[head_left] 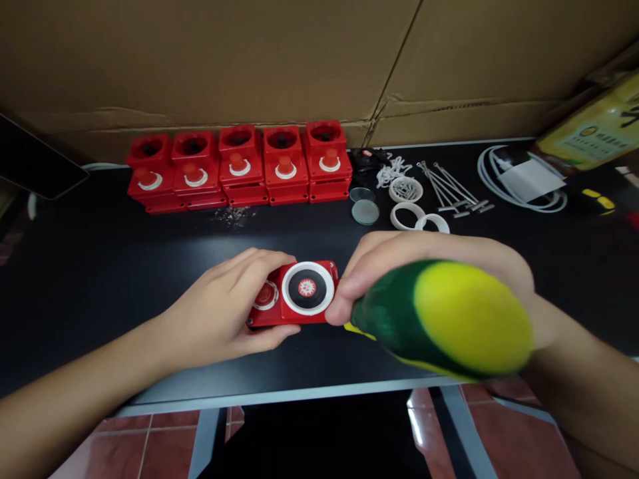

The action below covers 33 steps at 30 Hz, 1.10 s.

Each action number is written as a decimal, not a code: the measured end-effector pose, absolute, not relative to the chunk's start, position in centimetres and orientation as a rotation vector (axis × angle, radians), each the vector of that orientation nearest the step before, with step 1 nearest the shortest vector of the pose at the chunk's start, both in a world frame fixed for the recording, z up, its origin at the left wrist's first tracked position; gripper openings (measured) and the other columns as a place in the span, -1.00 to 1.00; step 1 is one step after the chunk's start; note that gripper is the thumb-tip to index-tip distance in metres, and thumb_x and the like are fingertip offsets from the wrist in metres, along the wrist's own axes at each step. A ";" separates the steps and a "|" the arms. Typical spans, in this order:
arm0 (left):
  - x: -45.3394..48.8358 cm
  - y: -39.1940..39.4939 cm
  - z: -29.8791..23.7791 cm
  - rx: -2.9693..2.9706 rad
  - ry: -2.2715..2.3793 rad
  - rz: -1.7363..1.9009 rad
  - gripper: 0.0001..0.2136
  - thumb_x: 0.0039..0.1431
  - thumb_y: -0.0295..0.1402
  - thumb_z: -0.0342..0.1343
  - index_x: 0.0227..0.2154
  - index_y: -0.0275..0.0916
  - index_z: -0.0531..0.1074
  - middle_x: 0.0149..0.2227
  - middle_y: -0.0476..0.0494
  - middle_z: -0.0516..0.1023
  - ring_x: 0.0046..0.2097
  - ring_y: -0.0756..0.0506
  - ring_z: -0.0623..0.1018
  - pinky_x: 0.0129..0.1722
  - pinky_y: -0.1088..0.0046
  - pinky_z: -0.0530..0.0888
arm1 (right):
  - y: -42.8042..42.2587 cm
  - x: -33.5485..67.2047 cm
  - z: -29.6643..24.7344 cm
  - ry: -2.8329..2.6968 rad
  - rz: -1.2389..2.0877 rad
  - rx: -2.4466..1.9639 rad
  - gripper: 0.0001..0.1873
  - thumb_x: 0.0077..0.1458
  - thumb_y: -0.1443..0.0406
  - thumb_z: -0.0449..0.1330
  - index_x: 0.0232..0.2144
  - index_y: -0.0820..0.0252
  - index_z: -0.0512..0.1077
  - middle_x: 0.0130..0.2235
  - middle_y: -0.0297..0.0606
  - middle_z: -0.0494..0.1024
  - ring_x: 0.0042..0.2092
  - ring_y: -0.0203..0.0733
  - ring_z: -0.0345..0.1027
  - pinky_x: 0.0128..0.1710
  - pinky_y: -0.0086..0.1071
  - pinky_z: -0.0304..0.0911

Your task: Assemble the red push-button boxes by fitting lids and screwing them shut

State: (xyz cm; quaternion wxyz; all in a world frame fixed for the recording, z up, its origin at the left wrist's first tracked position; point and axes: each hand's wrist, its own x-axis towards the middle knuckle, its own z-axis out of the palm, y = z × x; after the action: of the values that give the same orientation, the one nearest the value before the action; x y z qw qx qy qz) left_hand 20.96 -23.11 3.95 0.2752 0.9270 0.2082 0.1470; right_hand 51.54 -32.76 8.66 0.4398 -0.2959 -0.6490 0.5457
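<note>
A small red plastic box point(292, 314) with a white ring and a black dial on its face lies on the black table near the front edge. My left hand point(227, 313) is wrapped round its left end, thumb under the front side. My right hand point(424, 263) grips a tool with a thick green and yellow handle point(444, 319), fingers closed round it, and its thumb touches the box's right edge. The tool's working end is hidden behind the hand and handle.
Several matching red boxes point(239, 166) stand in a row at the back. To their right lie clear discs point(364, 211), white rings point(407, 214), metal pins point(449, 189), a coiled white cable point(519, 176). Cardboard forms the back wall. The table edge point(279, 396) runs close below.
</note>
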 end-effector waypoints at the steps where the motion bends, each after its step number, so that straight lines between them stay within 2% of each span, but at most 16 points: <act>1: 21.0 -23.1 3.9 2.508 0.541 0.420 -0.42 0.48 0.11 0.26 0.38 -0.01 0.36 0.25 -0.26 0.69 0.18 -0.39 0.75 0.21 -0.02 0.73 | -32.7 51.4 8.5 -1.603 1.332 -0.711 -0.72 0.45 0.22 0.48 0.11 0.19 0.64 -0.04 -0.22 0.72 -0.27 -0.32 0.61 -0.17 -0.42 0.64; 6: 21.1 -23.0 4.3 2.586 0.482 0.451 -0.47 0.53 0.08 0.22 0.38 -0.01 0.33 0.23 -0.30 0.69 0.13 -0.39 0.77 0.14 -0.05 0.76 | -32.9 51.4 7.5 -1.663 1.219 -0.629 -0.64 0.35 0.49 0.50 0.13 0.20 0.63 -0.01 -0.27 0.62 -0.18 -0.35 0.61 -0.12 -0.46 0.62; 9: 21.3 -23.0 4.8 2.619 0.466 0.431 -0.48 0.54 0.08 0.21 0.36 -0.02 0.30 0.23 -0.31 0.70 0.11 -0.39 0.78 0.12 -0.06 0.78 | -33.3 51.5 7.9 -1.665 1.225 -0.716 -0.56 0.26 0.55 0.54 0.11 0.18 0.64 -0.02 -0.31 0.60 -0.15 -0.36 0.59 -0.11 -0.50 0.58; 12: 21.4 -22.9 4.8 2.608 0.454 0.450 -0.45 0.50 0.11 0.23 0.35 -0.02 0.32 0.23 -0.30 0.70 0.11 -0.39 0.79 0.10 -0.05 0.80 | -33.4 51.6 8.5 -1.626 1.244 -0.828 -0.51 0.24 0.52 0.57 0.16 0.18 0.64 0.05 -0.24 0.66 -0.05 -0.29 0.62 -0.07 -0.48 0.58; 14: 21.4 -22.9 4.6 2.594 0.458 0.469 -0.46 0.48 0.13 0.25 0.33 -0.01 0.36 0.21 -0.29 0.71 0.11 -0.40 0.79 0.09 -0.05 0.81 | -33.2 51.6 8.6 -1.657 1.321 -0.788 -0.58 0.32 0.42 0.56 0.17 0.23 0.64 0.04 -0.19 0.69 -0.13 -0.31 0.62 -0.05 -0.43 0.60; 16: 21.4 -23.0 4.4 2.564 0.480 0.477 -0.48 0.47 0.14 0.26 0.29 -0.02 0.42 0.20 -0.26 0.72 0.12 -0.40 0.78 0.09 -0.05 0.80 | -33.0 51.6 8.6 -1.634 1.464 -0.732 -0.67 0.47 0.31 0.46 0.21 0.26 0.64 -0.01 -0.20 0.70 -0.25 -0.37 0.59 -0.11 -0.43 0.59; 19: 21.2 -23.2 4.3 2.495 0.544 0.451 -0.49 0.46 0.15 0.26 0.26 -0.03 0.45 0.17 -0.21 0.73 0.18 -0.39 0.76 0.16 -0.02 0.78 | -32.8 51.6 8.4 -1.523 1.616 -0.670 -0.67 0.58 0.25 0.33 0.28 0.22 0.62 -0.03 -0.20 0.71 -0.29 -0.38 0.57 -0.18 -0.45 0.58; 24: 20.9 -23.1 3.9 2.487 0.528 0.479 -0.44 0.47 0.14 0.20 0.35 -0.01 0.40 0.19 -0.25 0.71 0.13 -0.39 0.77 0.19 -0.04 0.76 | -32.7 51.7 8.0 -1.511 1.563 -0.701 -0.67 0.49 0.22 0.45 0.20 0.18 0.66 -0.16 -0.25 0.75 -0.25 -0.24 0.67 -0.17 -0.36 0.65; 27: 20.8 -23.1 3.8 2.523 0.506 0.480 -0.45 0.49 0.07 0.23 0.40 0.03 0.34 0.21 -0.26 0.70 0.12 -0.37 0.76 0.18 -0.03 0.75 | -32.5 51.6 7.8 -1.589 1.480 -0.665 -0.69 0.47 0.32 0.44 0.20 0.20 0.65 -0.06 -0.16 0.80 -0.13 -0.16 0.75 -0.14 -0.34 0.69; 29: 20.8 -23.2 3.9 2.547 0.498 0.464 -0.48 0.52 0.02 0.22 0.39 0.01 0.33 0.22 -0.27 0.69 0.12 -0.35 0.76 0.18 -0.01 0.74 | -32.5 51.3 7.9 -1.577 1.457 -0.655 -0.66 0.43 0.35 0.48 0.19 0.19 0.65 -0.01 -0.16 0.79 -0.09 -0.18 0.75 -0.09 -0.35 0.69; 33: 20.9 -23.3 4.2 2.553 0.501 0.437 -0.47 0.51 0.03 0.21 0.38 -0.06 0.33 0.23 -0.28 0.69 0.13 -0.38 0.75 0.17 -0.02 0.74 | -33.5 50.6 8.9 -1.378 1.487 -0.754 -0.63 0.44 0.22 0.50 0.21 0.18 0.64 -0.05 -0.22 0.76 -0.19 -0.28 0.66 -0.12 -0.40 0.64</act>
State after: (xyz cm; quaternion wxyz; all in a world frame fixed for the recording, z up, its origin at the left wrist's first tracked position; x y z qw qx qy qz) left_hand 20.91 -23.25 4.18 0.2490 0.9372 0.1839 0.1606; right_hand 50.57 -33.48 8.91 0.4700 -0.3076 -0.5625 0.6067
